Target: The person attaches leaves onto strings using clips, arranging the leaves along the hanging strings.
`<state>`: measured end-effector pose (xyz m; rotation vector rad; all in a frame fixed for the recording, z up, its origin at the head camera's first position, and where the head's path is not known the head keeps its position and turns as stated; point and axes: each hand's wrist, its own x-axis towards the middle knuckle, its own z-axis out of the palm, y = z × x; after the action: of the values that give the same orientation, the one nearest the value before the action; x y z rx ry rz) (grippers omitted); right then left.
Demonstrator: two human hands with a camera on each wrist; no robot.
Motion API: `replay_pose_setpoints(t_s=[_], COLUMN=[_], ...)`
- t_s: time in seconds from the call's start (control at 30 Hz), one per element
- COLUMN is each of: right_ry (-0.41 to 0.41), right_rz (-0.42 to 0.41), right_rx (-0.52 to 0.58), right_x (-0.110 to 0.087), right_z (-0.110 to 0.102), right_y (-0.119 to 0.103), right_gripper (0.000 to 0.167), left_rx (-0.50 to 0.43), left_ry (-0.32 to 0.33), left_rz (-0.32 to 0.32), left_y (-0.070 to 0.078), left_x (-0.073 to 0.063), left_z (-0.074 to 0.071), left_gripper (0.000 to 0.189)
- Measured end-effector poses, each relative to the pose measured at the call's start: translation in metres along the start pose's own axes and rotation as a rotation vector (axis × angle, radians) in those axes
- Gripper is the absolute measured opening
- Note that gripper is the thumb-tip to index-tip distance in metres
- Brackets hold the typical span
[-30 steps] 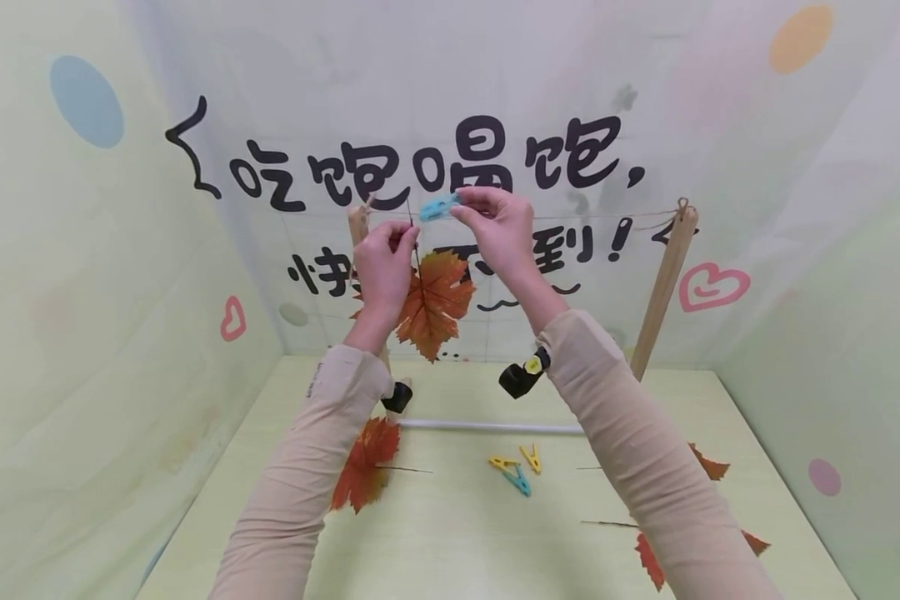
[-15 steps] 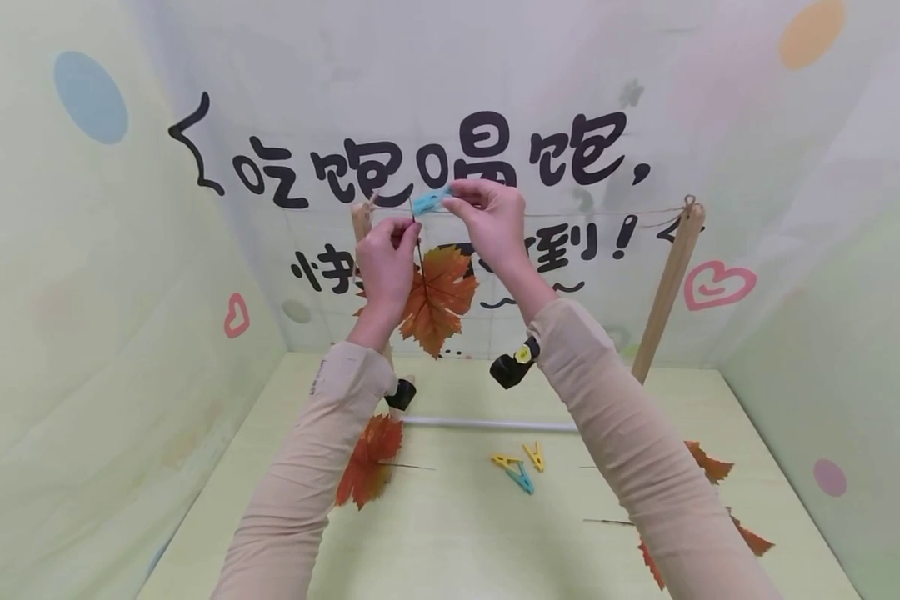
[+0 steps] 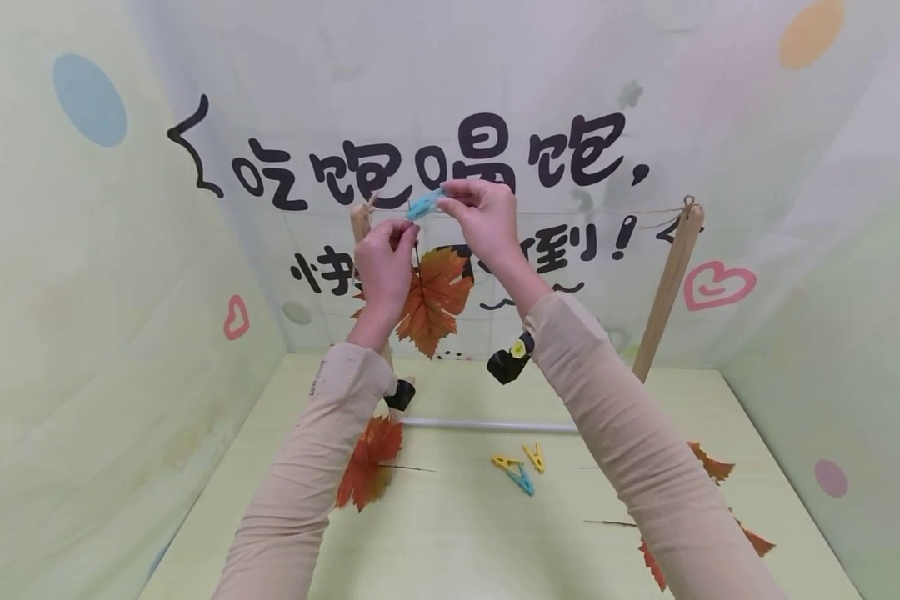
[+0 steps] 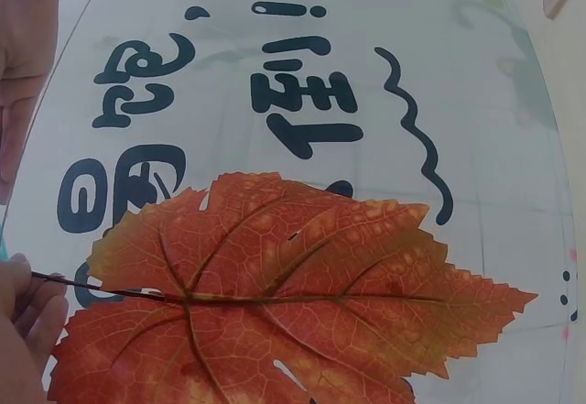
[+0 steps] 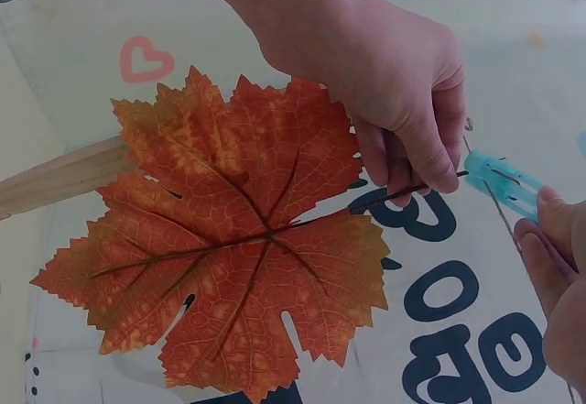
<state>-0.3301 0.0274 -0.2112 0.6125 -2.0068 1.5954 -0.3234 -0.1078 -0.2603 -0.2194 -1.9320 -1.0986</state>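
An orange-red artificial leaf (image 3: 433,302) hangs from its dark stem, which my left hand (image 3: 384,260) pinches between thumb and fingers near the top. My right hand (image 3: 486,223) grips a light-blue clothespin (image 3: 424,204) by its handle end. In the right wrist view the nose of the clothespin (image 5: 499,182) meets the stem tip, close to a thin string (image 5: 509,225). Whether its jaws clasp both string and stem is too small to tell. The leaf (image 4: 265,285) fills the lower half of the left wrist view.
The string is tied to a wooden post (image 3: 669,292) on the right and another wooden post (image 3: 361,223) on the left. A white bar (image 3: 495,426) runs low across the table. Yellow and blue clothespins (image 3: 517,473) lie mid-table, with leaves at left (image 3: 371,467) and right (image 3: 753,540).
My right hand has moved left and brought the blue clothespin from beside the stem up to its top. My left hand keeps its pinch on the stem, almost unmoved.
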Motion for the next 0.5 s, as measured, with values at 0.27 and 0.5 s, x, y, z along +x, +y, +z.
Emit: replay_pose_setpoints(t_s=[0.27,0.5], right_ry=[-0.037,-0.078], right_rz=[0.03,0.132], right_rx=[0.026,0.1], right_x=[0.0019,0.0017], right_z=[0.0007,0.0017], right_y=[-0.0028,-0.0026], right_gripper=[0.026,0.032], left_rx=[0.012,0.011], left_ry=[0.003,0.016], left_rz=[0.006,0.03], left_y=[0.0012,-0.0008], left_x=[0.0006,0.0006], left_z=[0.0004,0.0011], left_gripper=[0.016,0.017])
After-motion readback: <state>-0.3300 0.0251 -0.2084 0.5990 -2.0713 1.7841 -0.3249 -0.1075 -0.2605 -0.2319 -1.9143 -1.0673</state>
